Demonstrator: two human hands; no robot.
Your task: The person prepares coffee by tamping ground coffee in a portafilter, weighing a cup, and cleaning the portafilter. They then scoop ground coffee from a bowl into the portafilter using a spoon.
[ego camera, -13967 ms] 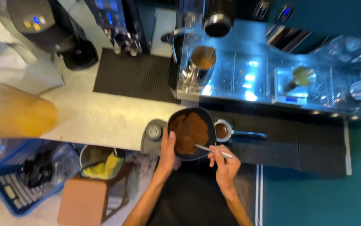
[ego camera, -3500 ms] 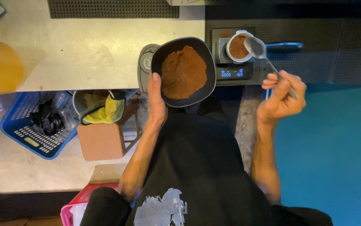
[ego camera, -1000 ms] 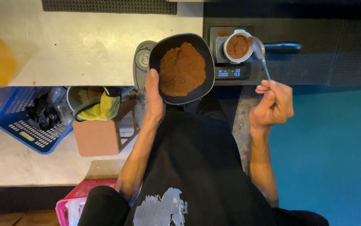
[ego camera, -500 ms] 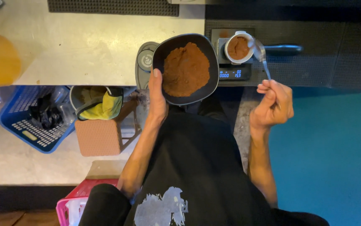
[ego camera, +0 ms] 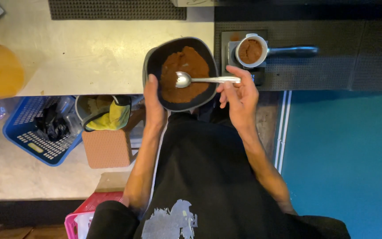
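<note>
Our right hand [ego camera: 239, 95] pinches the end of a metal spoon [ego camera: 206, 80] between thumb and fingertips, the handle lying level so the bowl of the spoon reaches left over the brown powder [ego camera: 184, 74]. The spoon's bowl sits on or just above the powder near its middle; it looks empty, though we cannot tell for sure. Our left hand [ego camera: 154, 106] is closed on the near-left rim of the black bowl [ego camera: 153, 62], thumb over the edge, which steadies the bowl at the counter's lip, close to our body, while the spoon works in it.

Just right of the bowl, beyond our right fingers, a white-rimmed filter basket [ego camera: 250, 50] with a dark handle rests on a small scale [ego camera: 233, 42], powder already in it, within easy reach of the spoon. Below the counter to the left stand a blue crate [ego camera: 27, 141] and a yellow cloth [ego camera: 113, 117].
</note>
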